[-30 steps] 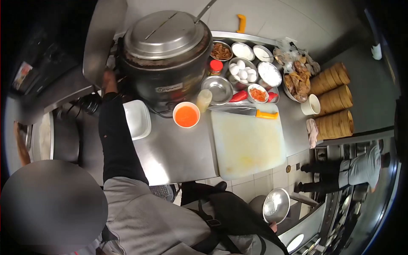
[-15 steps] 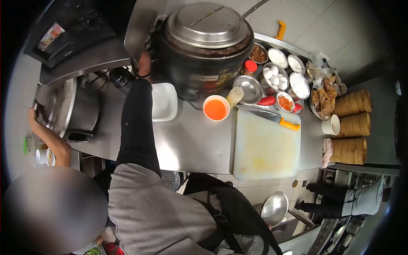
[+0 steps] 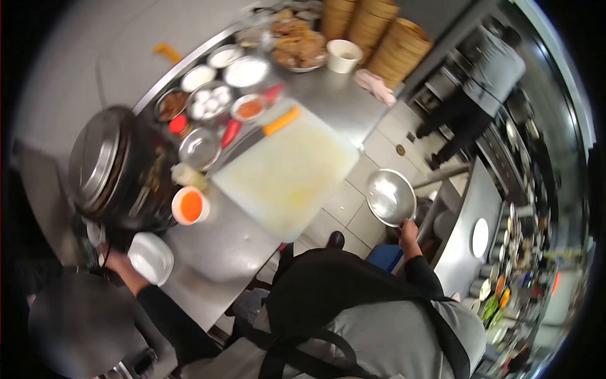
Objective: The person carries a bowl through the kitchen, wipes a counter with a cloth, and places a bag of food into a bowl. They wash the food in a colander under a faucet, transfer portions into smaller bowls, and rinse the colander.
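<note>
My right hand (image 3: 409, 234) grips the rim of a shiny steel bowl (image 3: 390, 197), held tilted over the floor gap between the two counters. At the left, my left hand (image 3: 115, 260) reaches past a stack of white plastic containers (image 3: 151, 258), close to the foot of a large dark pot (image 3: 142, 170) with a steel lid (image 3: 95, 161). The fingers of that hand are blurred and partly hidden. A cup of orange liquid (image 3: 190, 206) stands between the pot and a white cutting board (image 3: 287, 170). An orange-handled knife (image 3: 281, 121) lies along the board's edge.
Behind the board stand a bowl of eggs (image 3: 210, 101), bowls of white powder (image 3: 246, 71), cooked meat (image 3: 297, 44) and bamboo steamers (image 3: 399, 52). Another person (image 3: 486, 82) stands at the far stove. A steel counter (image 3: 464, 234) runs along the right.
The view has swung to the right, bringing the right counter and my right hand with the bowl into fuller view. My left arm still reaches beside the pot and containers.
</note>
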The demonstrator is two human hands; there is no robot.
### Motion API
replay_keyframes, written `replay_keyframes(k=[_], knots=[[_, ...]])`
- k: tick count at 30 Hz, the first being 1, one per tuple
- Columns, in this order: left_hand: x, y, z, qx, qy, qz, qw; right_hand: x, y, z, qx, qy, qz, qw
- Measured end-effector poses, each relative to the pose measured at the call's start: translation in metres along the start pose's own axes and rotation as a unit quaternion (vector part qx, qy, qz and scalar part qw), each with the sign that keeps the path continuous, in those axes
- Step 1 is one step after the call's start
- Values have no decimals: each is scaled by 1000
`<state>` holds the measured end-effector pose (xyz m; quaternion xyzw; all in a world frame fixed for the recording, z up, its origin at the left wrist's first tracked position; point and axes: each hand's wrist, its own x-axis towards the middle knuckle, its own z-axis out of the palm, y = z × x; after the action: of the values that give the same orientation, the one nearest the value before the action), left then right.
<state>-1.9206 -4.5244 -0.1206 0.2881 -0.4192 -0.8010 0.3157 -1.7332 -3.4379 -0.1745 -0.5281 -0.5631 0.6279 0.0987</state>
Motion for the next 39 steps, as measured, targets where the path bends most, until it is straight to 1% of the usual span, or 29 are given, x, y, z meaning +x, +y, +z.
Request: replay_keyframes(k=[1, 2, 3, 4, 5, 7, 8, 9, 10, 11, 12, 13, 14, 15, 16, 17, 18, 19, 20, 24, 25, 27, 28, 30, 31, 32, 35, 36, 39], knots=[[-15, -4, 3, 230, 56, 99, 966, 5, 0, -4, 5, -1, 14, 1000], [-86, 1, 61, 159, 198, 67, 965, 13, 3, -4, 8, -7, 28, 1000], [-155, 4, 105, 282, 143, 134, 939, 3, -7, 2, 20, 18, 32, 999], [-181, -6, 104, 340, 109, 186, 915, 9, -1, 2, 27, 20, 36, 999], [-222, -13, 129, 294, 157, 150, 931, 17, 4, -2, 46, 11, 52, 998], [-275, -42, 131, 256, 160, 201, 932, 38, 12, -17, 97, -21, 92, 991], [-338, -46, 179, 363, 155, 232, 889, 48, 18, -23, 94, 5, 110, 989], [-358, -72, 185, 314, 95, 253, 910, 77, 48, -35, 147, -15, 107, 983], [-385, -98, 208, 310, 43, 240, 919, 70, 35, -38, 145, -44, 130, 980], [-438, -112, 255, 370, -37, 193, 908, 79, 38, -44, 153, -37, 155, 975], [-467, -149, 282, 357, -137, 143, 913, 75, 30, -45, 185, -68, 130, 972], [-509, -171, 322, 346, -231, 94, 905, 45, -17, -40, 148, -36, 141, 978], [-555, -189, 359, 401, -313, 33, 860, 46, -30, -45, 136, -64, 133, 980], [-599, -207, 396, 404, -409, -4, 818, 44, -44, -49, 137, -66, 105, 983], [-625, -235, 414, 363, -494, -84, 785, 42, -57, -51, 137, -69, 79, 985], [-646, -267, 430, 326, -562, -156, 744, 42, -71, -54, 139, -73, 78, 985], [-672, -286, 449, 342, -588, -188, 709, 43, -84, -57, 140, -94, 42, 985], [-689, -309, 462, 360, -619, -203, 668, 43, -95, -63, 135, -119, 11, 984], [-706, -330, 474, 388, -624, -214, 644, 45, -104, -69, 120, -134, 18, 983], [-754, -375, 523, 330, -588, -367, 641, 50, -146, -75, 120, -168, -78, 975], [-762, -381, 534, 327, -582, -365, 649, 57, -152, -78, 128, -174, -67, 974], [-775, -395, 548, 270, -546, -346, 714, 59, -169, -78, 146, -155, -79, 974], [-777, -405, 557, 273, -537, -345, 720, 69, -173, -81, 147, -148, -82, 975], [-778, -434, 577, 311, -578, -307, 689, 104, -165, -89, 149, -133, -91, 976], [-778, -451, 589, 306, -595, -317, 673, 105, -182, -85, 163, -132, -86, 974], [-779, -467, 599, 292, -600, -340, 663, 127, -179, -92, 133, -135, -87, 978], [-787, -493, 641, 265, -601, -372, 656, 161, -217, -80, 127, -121, -108, 978], [-787, -504, 659, 277, -601, -377, 648, 183, -226, -87, 100, -167, -104, 975], [-785, -530, 709, 272, -592, -414, 636, 206, -275, -78, 115, -185, -69, 973]])
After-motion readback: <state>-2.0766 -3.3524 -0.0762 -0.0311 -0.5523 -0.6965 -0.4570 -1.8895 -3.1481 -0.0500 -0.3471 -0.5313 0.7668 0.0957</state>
